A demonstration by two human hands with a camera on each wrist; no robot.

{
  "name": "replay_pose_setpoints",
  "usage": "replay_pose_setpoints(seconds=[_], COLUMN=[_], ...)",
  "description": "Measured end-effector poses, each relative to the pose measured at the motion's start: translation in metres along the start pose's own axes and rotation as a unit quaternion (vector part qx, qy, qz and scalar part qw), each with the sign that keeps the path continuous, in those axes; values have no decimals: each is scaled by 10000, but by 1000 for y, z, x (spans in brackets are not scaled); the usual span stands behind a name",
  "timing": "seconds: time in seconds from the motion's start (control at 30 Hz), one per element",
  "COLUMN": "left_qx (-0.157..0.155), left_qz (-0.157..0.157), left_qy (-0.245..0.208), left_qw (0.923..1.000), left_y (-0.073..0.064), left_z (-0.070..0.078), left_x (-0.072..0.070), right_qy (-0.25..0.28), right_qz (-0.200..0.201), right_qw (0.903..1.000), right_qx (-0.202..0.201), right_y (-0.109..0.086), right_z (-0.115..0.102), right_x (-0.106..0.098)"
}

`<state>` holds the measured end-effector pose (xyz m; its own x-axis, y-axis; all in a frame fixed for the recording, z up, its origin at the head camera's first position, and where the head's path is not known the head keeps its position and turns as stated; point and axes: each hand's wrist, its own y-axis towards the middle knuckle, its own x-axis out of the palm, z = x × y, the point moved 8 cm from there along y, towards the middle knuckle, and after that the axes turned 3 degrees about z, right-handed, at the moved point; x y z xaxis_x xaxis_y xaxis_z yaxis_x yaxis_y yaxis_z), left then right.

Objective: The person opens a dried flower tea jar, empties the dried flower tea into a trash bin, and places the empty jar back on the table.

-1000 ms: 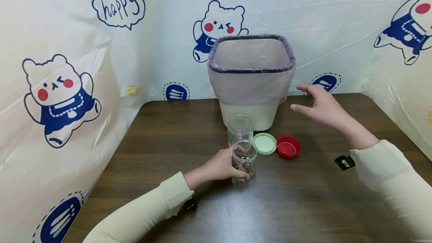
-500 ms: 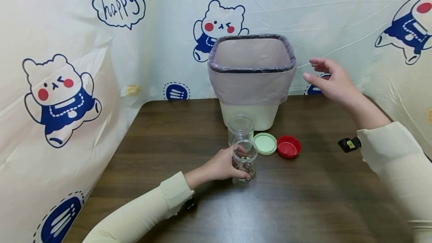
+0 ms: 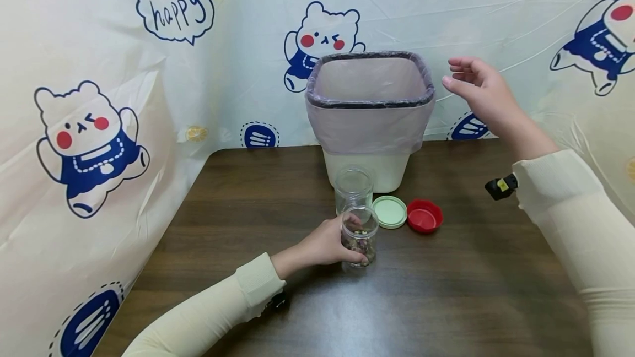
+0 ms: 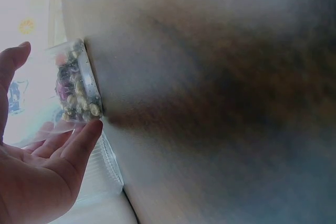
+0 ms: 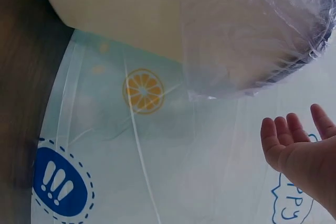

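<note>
My left hand [image 3: 324, 242] holds a clear open-topped jar [image 3: 362, 244] on the table, fingers and thumb around its sides. Small mixed dried pieces [image 4: 76, 85], beige, dark and purplish, fill the jar's lower part in the left wrist view. Just behind it stands a second clear jar [image 3: 353, 183], which looks empty. My right hand [image 3: 483, 90] hovers in the air just right of the rim of a bin [image 3: 369, 131] lined with a pale purple bag. Its fingers are loosely bent and hold nothing. In the right wrist view this hand [image 5: 302, 156] is apart from the bag.
To the right of the jars lie a pale green lid [image 3: 389, 212] and a red lid [image 3: 424, 217], side by side in front of the bin. The dark wooden table [image 3: 238, 191] ends at a printed curtain [image 3: 248, 59] behind and at the sides.
My right hand has risen from beside the bin's lower right side to the level of its rim, drifting right and then slightly back left. My left hand and the jar have stayed put.
</note>
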<state>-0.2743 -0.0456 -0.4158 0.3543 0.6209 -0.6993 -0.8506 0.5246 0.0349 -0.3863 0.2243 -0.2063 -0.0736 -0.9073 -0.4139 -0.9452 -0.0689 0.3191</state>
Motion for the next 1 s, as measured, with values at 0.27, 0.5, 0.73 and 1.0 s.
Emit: replay_pose_setpoints(seconds=[0.27, 0.5, 0.73, 1.0], left_qx=[-6, -40, -37, -39], left_qz=[-9, 3, 3, 8], left_qy=[-27, -58, -16, 28], left_qw=[10000, 10000, 10000, 10000], left_y=[0, 0, -1, -1], left_z=[-2, -2, -2, -1], left_x=[0, 1, 1, 0], right_qy=[1384, 2084, 1848, 2408], right_qz=[29, 58, -86, -166], right_qw=[9901, 9778, 9827, 9704], right_qx=[-214, -222, 114, 76], right_y=[20, 32, 42, 44], right_z=[-9, -6, 8, 15], right_x=[8, 17, 30, 40])
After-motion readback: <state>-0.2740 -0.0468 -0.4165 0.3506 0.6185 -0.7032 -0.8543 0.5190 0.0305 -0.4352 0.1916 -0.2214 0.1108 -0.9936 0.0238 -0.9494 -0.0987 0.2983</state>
